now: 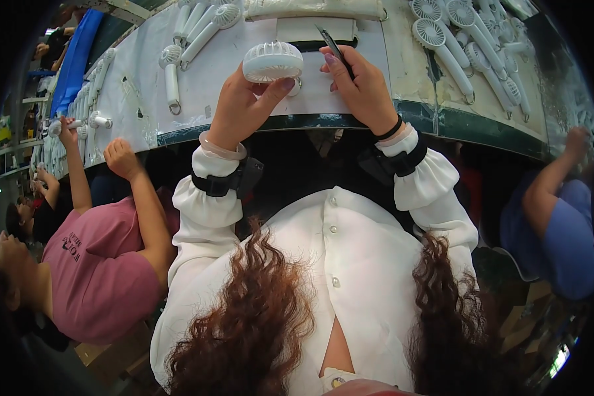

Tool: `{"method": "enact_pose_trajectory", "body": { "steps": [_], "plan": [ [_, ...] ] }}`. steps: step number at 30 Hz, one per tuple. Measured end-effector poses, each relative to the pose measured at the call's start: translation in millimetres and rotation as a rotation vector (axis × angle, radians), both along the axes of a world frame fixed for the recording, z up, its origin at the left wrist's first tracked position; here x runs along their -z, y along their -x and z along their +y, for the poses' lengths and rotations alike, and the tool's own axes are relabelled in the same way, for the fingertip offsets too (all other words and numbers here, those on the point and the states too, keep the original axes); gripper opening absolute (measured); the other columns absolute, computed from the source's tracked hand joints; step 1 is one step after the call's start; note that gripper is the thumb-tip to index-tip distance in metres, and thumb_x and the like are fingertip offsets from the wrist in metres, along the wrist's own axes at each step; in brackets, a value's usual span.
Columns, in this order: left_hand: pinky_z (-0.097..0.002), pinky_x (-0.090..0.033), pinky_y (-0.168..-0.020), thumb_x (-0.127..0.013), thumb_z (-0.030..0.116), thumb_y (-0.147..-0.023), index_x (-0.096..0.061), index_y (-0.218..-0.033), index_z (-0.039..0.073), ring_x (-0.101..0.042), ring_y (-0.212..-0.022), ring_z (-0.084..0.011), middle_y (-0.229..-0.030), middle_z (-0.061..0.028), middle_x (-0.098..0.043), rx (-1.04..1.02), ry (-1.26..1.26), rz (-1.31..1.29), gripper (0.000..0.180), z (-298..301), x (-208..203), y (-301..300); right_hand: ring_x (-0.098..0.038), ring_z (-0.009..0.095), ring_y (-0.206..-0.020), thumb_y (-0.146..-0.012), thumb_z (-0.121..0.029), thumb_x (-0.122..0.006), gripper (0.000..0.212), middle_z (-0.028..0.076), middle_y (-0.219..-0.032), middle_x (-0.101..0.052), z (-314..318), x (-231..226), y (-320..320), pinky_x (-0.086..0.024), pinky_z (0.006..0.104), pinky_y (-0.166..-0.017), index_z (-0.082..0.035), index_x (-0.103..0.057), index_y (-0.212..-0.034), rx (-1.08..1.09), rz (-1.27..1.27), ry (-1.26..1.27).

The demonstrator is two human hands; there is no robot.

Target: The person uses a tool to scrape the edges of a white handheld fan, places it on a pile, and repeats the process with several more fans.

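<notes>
My left hand (247, 102) is closed around a white handheld fan (272, 63), with the thumb across its lower side. The fan's round slatted head faces up and away from me, above the table's near edge. Most of its handle is hidden by my fingers and the head. In my right hand (363, 86) is a slim black utility knife (332, 43), its blade tip pointing up and to the left. Knife and fan are apart from each other. Behind them, a white flat piece (315, 30) lies on the white table surface.
Several white fans lie on the table (350, 105) to the left, such as one fan (171, 72). A heap of fans (445, 49) covers the right side. A co-worker in a pink shirt (105, 264) sits at left, another in blue (567, 231) at right.
</notes>
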State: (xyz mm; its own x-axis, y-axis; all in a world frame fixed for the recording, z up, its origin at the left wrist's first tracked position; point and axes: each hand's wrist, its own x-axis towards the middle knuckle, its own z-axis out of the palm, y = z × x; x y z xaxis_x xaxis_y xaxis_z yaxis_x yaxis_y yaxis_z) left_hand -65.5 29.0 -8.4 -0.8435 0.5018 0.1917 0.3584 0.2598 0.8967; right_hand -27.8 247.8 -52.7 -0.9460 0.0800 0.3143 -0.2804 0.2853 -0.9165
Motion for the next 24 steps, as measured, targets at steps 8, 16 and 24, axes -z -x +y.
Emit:
{"method": "enact_pose_trajectory", "body": {
  "steps": [8, 16, 24],
  "plan": [
    [-0.0225, -0.046, -0.054, -0.057, 0.031, -0.102, -0.063, -0.112, 0.001, -0.054, -0.061, -0.0053, -0.09, -0.0042, -0.07, -0.04, -0.101, -0.263, 0.033, 13.6, -6.6, 30.3, -0.058, 0.007, -0.071, -0.104, -0.022, -0.054, 0.027, 0.004, -0.088, -0.068, -1.7, -0.3, 1.0, -0.051, 0.0224, -0.066, -0.003, -0.063, -0.121, -0.008, -0.008, 0.023],
    [-0.023, -0.043, -0.052, -0.056, 0.031, -0.103, -0.064, -0.108, 0.001, -0.052, -0.059, -0.0054, -0.085, -0.0039, -0.07, -0.023, -0.174, -0.286, 0.032, 16.2, 8.1, 18.6, -0.058, 0.007, -0.072, -0.104, -0.021, -0.053, 0.026, 0.004, -0.089, -0.068, 0.1, -1.1, -0.9, -0.051, 0.0218, -0.067, -0.003, -0.062, -0.121, -0.011, -0.021, 0.046],
    [-0.028, -0.048, -0.057, -0.065, 0.032, -0.097, -0.066, -0.103, 0.001, -0.06, -0.063, -0.0149, -0.078, -0.0077, -0.068, -0.11, 0.079, 0.245, 0.031, 16.7, 11.2, 11.1, -0.057, 0.006, -0.071, -0.104, -0.021, -0.054, 0.027, 0.004, -0.089, -0.068, 2.0, -2.9, -2.7, -0.05, 0.0216, -0.067, -0.002, -0.062, -0.121, -0.006, -0.021, 0.067]
  ]
}}
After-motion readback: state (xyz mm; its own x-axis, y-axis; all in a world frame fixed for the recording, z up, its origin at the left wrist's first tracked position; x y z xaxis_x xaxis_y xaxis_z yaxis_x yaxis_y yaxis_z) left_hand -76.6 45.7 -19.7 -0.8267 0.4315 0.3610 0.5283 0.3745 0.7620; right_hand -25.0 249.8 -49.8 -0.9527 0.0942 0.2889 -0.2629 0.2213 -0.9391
